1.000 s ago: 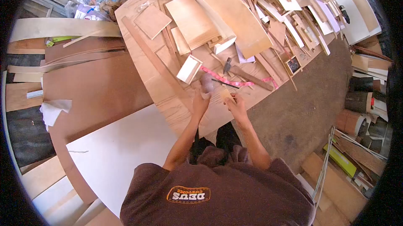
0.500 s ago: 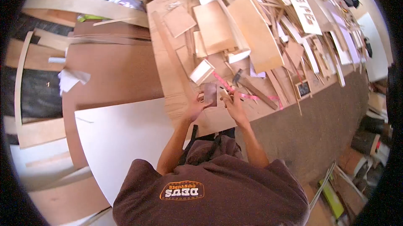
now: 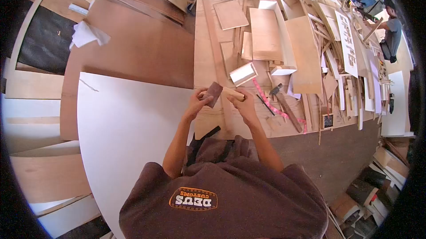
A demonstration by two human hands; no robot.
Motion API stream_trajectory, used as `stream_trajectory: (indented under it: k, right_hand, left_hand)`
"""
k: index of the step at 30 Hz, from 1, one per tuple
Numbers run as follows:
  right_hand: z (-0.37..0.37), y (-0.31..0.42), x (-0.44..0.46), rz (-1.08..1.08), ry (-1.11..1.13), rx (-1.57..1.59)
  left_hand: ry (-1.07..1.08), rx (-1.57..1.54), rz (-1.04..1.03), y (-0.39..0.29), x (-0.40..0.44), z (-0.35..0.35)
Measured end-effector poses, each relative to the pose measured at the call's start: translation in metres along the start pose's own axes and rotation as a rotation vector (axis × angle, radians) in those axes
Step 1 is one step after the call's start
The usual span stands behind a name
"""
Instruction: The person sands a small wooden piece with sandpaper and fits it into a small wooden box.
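My left hand (image 3: 197, 104) is closed on a dark reddish-brown rectangular piece of sandpaper (image 3: 214, 94), tilted over the near end of the worktable. Opposite it, my right hand (image 3: 245, 106) pinches a small pale wood piece (image 3: 232, 94), whose left end meets or lies just behind the sandpaper. Just beyond both hands lies a small white-lined wooden box (image 3: 243, 74). A pink measuring tape (image 3: 271, 105) and a hammer (image 3: 287, 109) rest to the right of my right hand.
On the worktable (image 3: 208, 123) are a larger open box (image 3: 284, 39), loose boards and a lettered white stencil (image 3: 346, 43). A white sheet (image 3: 133, 119) lies left of me. Another person (image 3: 392, 32) is at the far right. Offcuts pile up along the right side.
My view has turned, so the table sits farther right. The sandpaper and the wood piece have come closer together, and the sandpaper is now tilted.
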State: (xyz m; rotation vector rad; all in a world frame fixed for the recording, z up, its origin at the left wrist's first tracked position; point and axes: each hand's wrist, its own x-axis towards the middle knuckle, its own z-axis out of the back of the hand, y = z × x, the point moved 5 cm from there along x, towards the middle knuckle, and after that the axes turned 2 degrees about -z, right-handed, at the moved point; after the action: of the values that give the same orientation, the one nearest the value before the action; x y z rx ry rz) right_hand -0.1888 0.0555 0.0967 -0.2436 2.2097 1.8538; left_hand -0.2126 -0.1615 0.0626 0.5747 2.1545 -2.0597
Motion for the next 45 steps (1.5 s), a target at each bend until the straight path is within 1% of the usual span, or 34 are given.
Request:
stream_trajectory:
  k: [1,2,3,4,5,6,7,8,9,10,12,13,15,16,17,18,19,22,24,25,27,28,30,31,33,35,36,37,38,39,40,42,43,45]
  right_hand:
    - [-0.006,-0.004,0.001,0.039,-0.045,-0.086]
    - [-0.014,-0.011,0.005,0.039,-0.052,-0.101]
    - [-0.022,-0.021,0.009,0.104,-0.105,-0.128]
    - [-0.031,-0.031,0.011,0.165,-0.159,-0.155]
    - [-0.041,-0.044,0.016,0.159,-0.173,-0.169]
    - [-0.052,-0.052,0.02,0.201,-0.211,-0.28]
    - [-0.059,-0.067,0.025,0.239,-0.248,-0.396]
    - [-0.066,-0.085,0.031,0.227,-0.262,-0.419]
    - [-0.07,-0.108,0.041,0.283,-0.303,-0.609]
    - [-0.08,-0.11,0.045,0.338,-0.338,-0.8]
    - [-0.094,-0.108,0.052,0.281,-0.354,-0.794]
    - [-0.1,-0.111,0.056,0.228,-0.36,-0.761]
    - [-0.106,-0.118,0.073,0.195,-0.345,-0.781]
    - [-0.109,-0.125,0.083,0.169,-0.325,-0.785]
    - [-0.111,-0.132,0.087,0.152,-0.324,-0.795]
    - [-0.116,-0.132,0.089,0.234,-0.317,-0.816]
    - [-0.121,-0.13,0.092,0.324,-0.31,-0.833]
    - [-0.122,-0.134,0.094,0.281,-0.302,-0.725]
    - [-0.121,-0.133,0.095,0.289,-0.299,-0.775]
    - [-0.122,-0.134,0.095,0.306,-0.295,-0.826]
    - [-0.122,-0.137,0.092,0.314,-0.293,-0.814]
    - [-0.121,-0.139,0.093,0.325,-0.293,-0.805]
    - [-0.115,-0.149,0.095,0.332,-0.297,-0.841]
    - [-0.116,-0.152,0.095,0.345,-0.315,-0.877]
    - [-0.123,-0.147,0.085,0.323,-0.317,-0.822]
    - [-0.123,-0.151,0.073,0.308,-0.313,-0.781]
    - [-0.123,-0.158,0.063,0.306,-0.307,-0.905]
    - [-0.124,-0.164,0.056,0.299,-0.304,-1.025]
    - [-0.127,-0.162,0.063,0.529,-0.298,-0.933]
    - [-0.127,-0.162,0.078,0.521,-0.293,-0.926]
    - [-0.125,-0.16,0.093,0.459,-0.281,-0.907]
    - [-0.12,-0.154,0.09,0.332,-0.254,-0.933]
    - [-0.118,-0.156,0.083,0.326,-0.248,-0.946]
    - [-0.12,-0.158,0.07,0.362,-0.345,-0.933]
  left_hand:
    - [0.006,-0.016,0.0,0.008,0.005,0.01]
    - [0.039,0.064,0.052,0.018,0.011,0.018]
    - [0.075,0.145,0.108,0.031,0.016,0.028]
    - [0.088,0.131,0.114,0.049,0.024,0.038]
    - [0.076,0.268,-0.034,0.06,0.034,0.047]
    - [0.067,0.4,-0.185,0.071,0.043,0.054]
    - [0.086,0.378,-0.18,0.084,0.05,0.058]
    - [0.055,0.453,-0.242,0.094,0.056,0.061]
    - [0.024,0.526,-0.309,0.1,0.062,0.063]
    - [0.039,0.503,-0.307,0.108,0.065,0.062]
    - [-0.063,0.459,-0.328,0.12,0.071,0.066]
    - [-0.054,0.444,-0.324,0.111,0.068,0.066]
    - [-0.173,0.84,-0.343,0.087,0.058,0.068]
    - [-0.166,0.83,-0.335,0.082,0.058,0.069]
    - [-0.222,0.831,-0.3,0.08,0.056,0.074]
    - [-0.279,0.834,-0.268,0.08,0.054,0.079]
    - [-0.275,0.83,-0.261,0.079,0.055,0.082]
    - [-0.207,0.772,-0.264,0.095,0.063,0.084]
    - [-0.532,0.803,-0.358,0.095,0.068,0.086]
    - [-0.529,0.807,-0.352,0.098,0.072,0.083]
    - [-0.518,0.764,-0.161,0.11,0.083,0.081]
    - [-0.528,0.766,-0.151,0.111,0.085,0.077]
    - [-0.661,0.639,-0.116,0.116,0.083,0.075]
    - [-0.66,0.653,-0.11,0.115,0.085,0.076]
    - [-0.491,0.686,0.088,0.124,0.091,0.076]
    - [-0.484,0.741,0.157,0.128,0.092,0.075]
    - [-0.482,0.79,0.212,0.133,0.096,0.075]
    - [-0.482,0.798,0.218,0.135,0.096,0.076]
    - [-0.477,0.77,0.196,0.137,0.098,0.075]
    - [-0.468,0.743,0.178,0.139,0.099,0.076]
    - [-0.468,0.744,0.19,0.142,0.098,0.078]
    - [-0.478,0.745,0.098,0.138,0.096,0.074]
    - [-0.476,0.734,0.107,0.137,0.094,0.07]
    - [-0.504,0.76,0.111,0.131,0.095,0.074]
